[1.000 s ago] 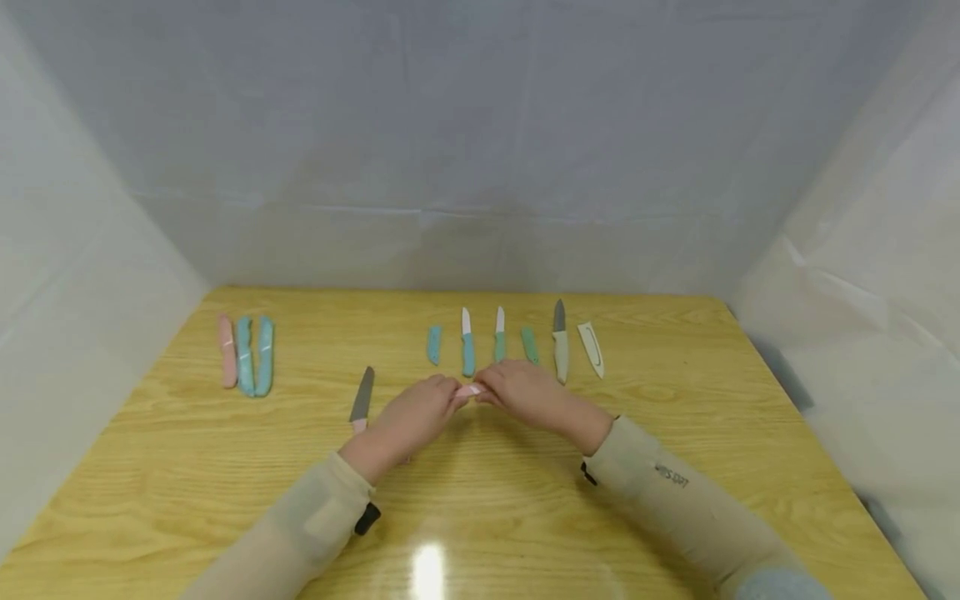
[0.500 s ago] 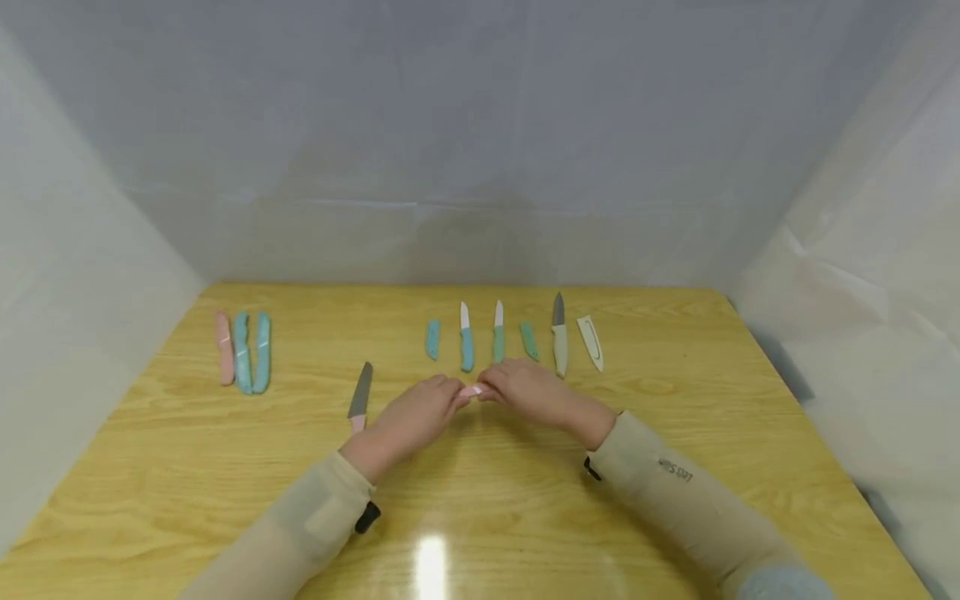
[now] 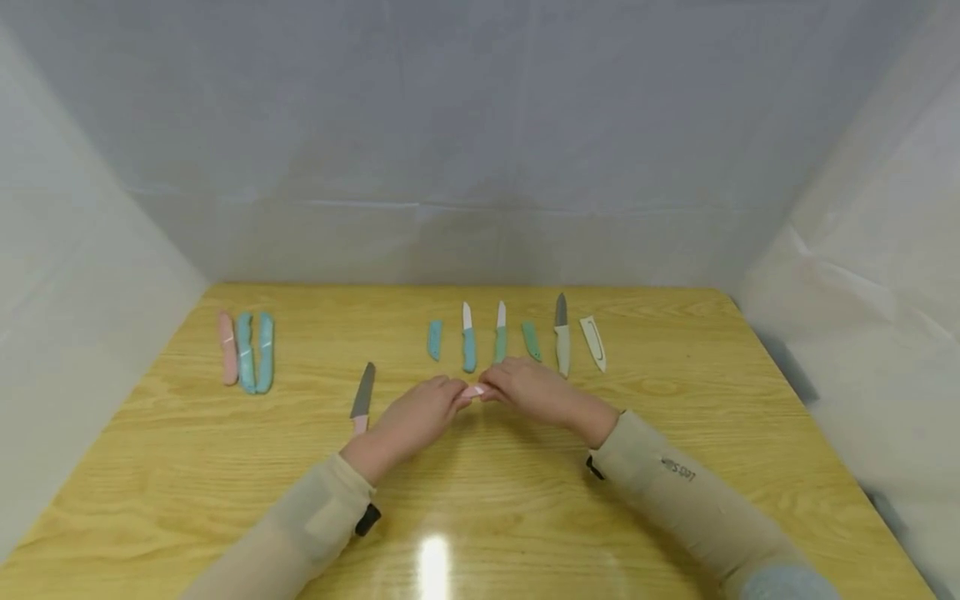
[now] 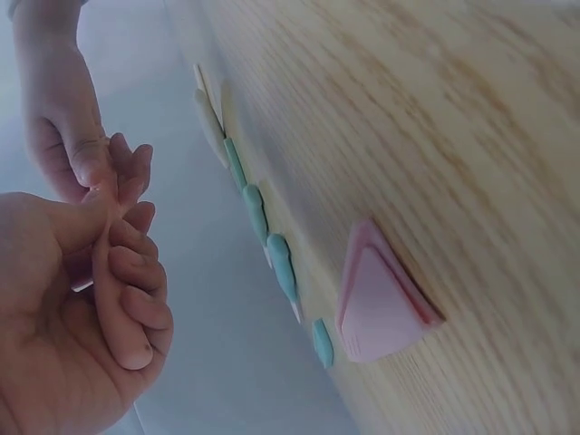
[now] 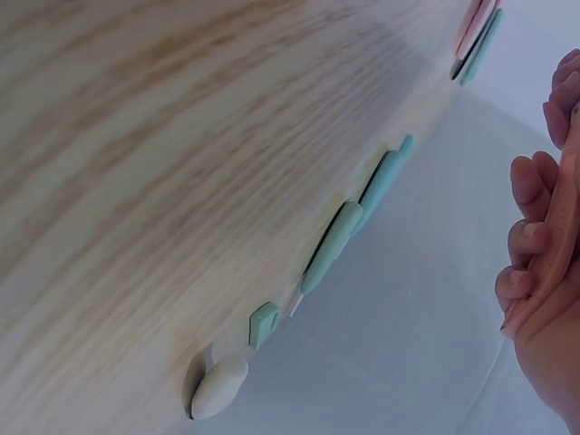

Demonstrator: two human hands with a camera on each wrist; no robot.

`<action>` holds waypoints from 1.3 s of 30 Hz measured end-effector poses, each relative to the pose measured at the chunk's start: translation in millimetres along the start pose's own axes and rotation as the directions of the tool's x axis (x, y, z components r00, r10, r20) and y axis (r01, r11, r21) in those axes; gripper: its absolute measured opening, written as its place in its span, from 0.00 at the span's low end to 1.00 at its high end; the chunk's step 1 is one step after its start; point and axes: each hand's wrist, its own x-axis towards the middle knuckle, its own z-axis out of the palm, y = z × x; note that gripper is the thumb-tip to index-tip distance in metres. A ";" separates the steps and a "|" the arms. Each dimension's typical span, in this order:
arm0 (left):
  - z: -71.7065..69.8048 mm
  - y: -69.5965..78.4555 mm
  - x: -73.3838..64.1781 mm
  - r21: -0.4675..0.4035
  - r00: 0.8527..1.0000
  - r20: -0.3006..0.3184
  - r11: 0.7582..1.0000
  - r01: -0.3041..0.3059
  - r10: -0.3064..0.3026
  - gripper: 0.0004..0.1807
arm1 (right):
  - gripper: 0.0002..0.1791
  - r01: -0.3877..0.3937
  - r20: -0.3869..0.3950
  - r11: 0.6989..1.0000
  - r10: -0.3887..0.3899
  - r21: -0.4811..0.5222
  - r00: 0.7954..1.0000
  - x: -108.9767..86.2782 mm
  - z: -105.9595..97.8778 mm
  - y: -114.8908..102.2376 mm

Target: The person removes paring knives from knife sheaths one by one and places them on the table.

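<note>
Both hands grip a slim pink knife [image 3: 474, 391] above the middle of the table. My left hand [image 3: 420, 417] curls round one end, the pink handle [image 4: 118, 313] in the left wrist view. My right hand [image 3: 536, 390] holds the other end, seen as a long pink piece [image 5: 555, 236] in the right wrist view. A narrow white strip shows between the hands. Beside my left wrist lies a grey-bladed knife [image 3: 363, 392] with a pink handle, partly hidden by the arm. A pink sheath-like piece [image 4: 381, 304] rests on the table in the left wrist view.
Along the back lie a blue sheath [image 3: 434, 340], a blue knife [image 3: 468, 348], a green knife [image 3: 501, 340], a green sheath [image 3: 531, 341], a cream-handled knife [image 3: 562, 346] and a cream sheath [image 3: 593, 343]. At left lie pink [image 3: 228, 348] and blue sheathed knives [image 3: 246, 354].
Both hands stay almost in place with the pink knife between them. The head view shifts only slightly; the things on the table keep their places.
</note>
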 end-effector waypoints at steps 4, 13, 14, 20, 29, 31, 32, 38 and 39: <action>-0.8 0.6 -0.5 0.001 1.000 -0.008 1.000 -0.006 0.006 0.15 | 0.13 -0.009 0.009 1.000 0.009 0.001 1.000 0.3 -1.1 0.9; -2.4 2.7 -1.3 0.016 1.000 -0.023 1.000 -0.001 0.001 0.17 | 0.14 -0.015 0.008 1.000 0.015 0.006 1.000 1.5 0.5 2.4; -2.4 2.7 -1.4 0.015 1.000 -0.024 1.000 -0.001 0.001 0.17 | 0.14 -0.020 0.009 1.000 0.020 0.007 1.000 1.7 0.5 2.2; -2.8 2.5 -2.1 0.009 1.000 -0.028 1.000 -0.005 0.005 0.17 | 0.14 -0.019 0.006 1.000 0.019 0.004 1.000 2.4 -0.3 2.2; -3.6 2.0 -1.6 0.019 0.999 -0.038 1.000 -0.025 0.025 0.16 | 0.13 -0.006 -0.003 1.000 0.006 -0.008 1.000 2.2 -4.0 2.0; -3.4 2.0 -1.5 0.021 0.999 -0.035 0.999 -0.027 0.028 0.16 | 0.13 -0.005 -0.003 1.000 0.005 -0.007 1.000 1.6 -4.3 1.9; -3.1 2.0 -1.4 0.021 0.999 -0.034 0.999 -0.029 0.029 0.16 | 0.13 -0.005 -0.002 1.000 0.005 -0.007 1.000 1.4 -4.3 1.9; -2.7 3.5 -0.4 0.014 0.999 -0.036 1.000 -0.022 0.022 0.16 | 0.12 0.010 -0.024 1.000 -0.011 -0.016 1.000 0.0 -4.6 2.1; -2.9 3.9 -0.4 0.013 0.999 -0.036 1.000 -0.020 0.021 0.16 | 0.11 0.014 -0.029 1.000 -0.015 -0.021 0.999 -0.1 -4.6 2.2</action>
